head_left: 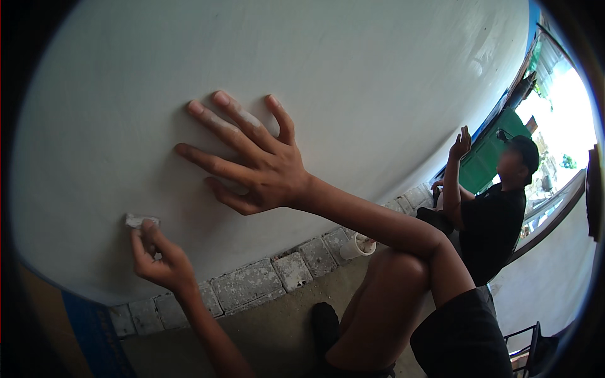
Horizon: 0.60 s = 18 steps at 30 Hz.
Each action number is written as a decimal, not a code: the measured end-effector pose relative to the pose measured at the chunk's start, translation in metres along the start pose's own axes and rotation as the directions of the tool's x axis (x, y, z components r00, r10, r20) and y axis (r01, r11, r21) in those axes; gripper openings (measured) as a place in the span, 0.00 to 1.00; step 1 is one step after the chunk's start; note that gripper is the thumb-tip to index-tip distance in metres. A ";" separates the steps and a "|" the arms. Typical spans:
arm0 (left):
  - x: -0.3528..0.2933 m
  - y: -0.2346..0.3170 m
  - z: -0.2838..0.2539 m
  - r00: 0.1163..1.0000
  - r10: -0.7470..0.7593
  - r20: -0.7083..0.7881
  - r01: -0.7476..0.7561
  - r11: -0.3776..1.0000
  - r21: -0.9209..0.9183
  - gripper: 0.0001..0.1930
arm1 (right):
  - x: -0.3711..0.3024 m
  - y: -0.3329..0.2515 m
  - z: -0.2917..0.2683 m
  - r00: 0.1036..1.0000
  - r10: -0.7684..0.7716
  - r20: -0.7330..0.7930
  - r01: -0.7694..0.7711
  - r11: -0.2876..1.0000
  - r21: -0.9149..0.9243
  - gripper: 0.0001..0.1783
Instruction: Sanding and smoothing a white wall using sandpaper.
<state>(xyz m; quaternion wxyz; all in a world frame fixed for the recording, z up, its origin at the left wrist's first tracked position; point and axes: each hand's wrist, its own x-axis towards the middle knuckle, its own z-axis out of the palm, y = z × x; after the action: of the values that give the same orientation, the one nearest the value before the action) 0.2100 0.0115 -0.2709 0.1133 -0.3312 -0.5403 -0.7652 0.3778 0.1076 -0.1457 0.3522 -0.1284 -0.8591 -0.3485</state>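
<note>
My right hand (pixel 255 157) lies spread on a large smooth white wall (pixel 378 75), palm toward it, with pale dust on its fingers. Lower and to the left, my left hand (pixel 165 258) pinches a small crumpled white piece (pixel 142 221) between thumb and fingers. The piece sits at the wall surface; whether it is paper or cloth I cannot tell. My bent knee shows under my right forearm.
A row of grey bricks (pixel 247 286) runs along the wall's foot. A white cup (pixel 358 246) stands beside them. To the right, a person in black (pixel 495 214) sits with a raised hand near the wall. Behind are a green panel (pixel 488 148) and a bright opening.
</note>
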 end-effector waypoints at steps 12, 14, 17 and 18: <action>-0.014 0.014 0.005 0.987 -0.003 0.161 0.004 1.000 -0.008 0.15 | 0.000 -0.002 0.000 1.000 0.010 -0.015 -0.009 1.000 0.025 0.30; -0.005 0.012 0.002 0.997 -0.050 0.058 0.051 0.999 -0.010 0.14 | 0.001 -0.001 -0.003 1.000 -0.005 0.004 0.005 1.000 -0.003 0.30; 0.009 0.008 0.000 0.994 -0.113 -0.005 0.112 0.991 -0.066 0.12 | 0.008 0.007 -0.011 1.000 -0.020 0.005 0.020 0.999 -0.038 0.31; 0.010 0.009 0.002 0.989 -0.140 -0.044 0.136 0.986 -0.098 0.12 | 0.010 0.014 -0.015 1.000 -0.015 0.004 0.015 0.998 -0.053 0.32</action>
<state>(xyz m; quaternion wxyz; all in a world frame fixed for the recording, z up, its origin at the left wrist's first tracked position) 0.2080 0.0114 -0.2582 0.0579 -0.2784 -0.5222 -0.8040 0.3852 0.1065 -0.1244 0.3446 -0.1319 -0.8511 -0.3735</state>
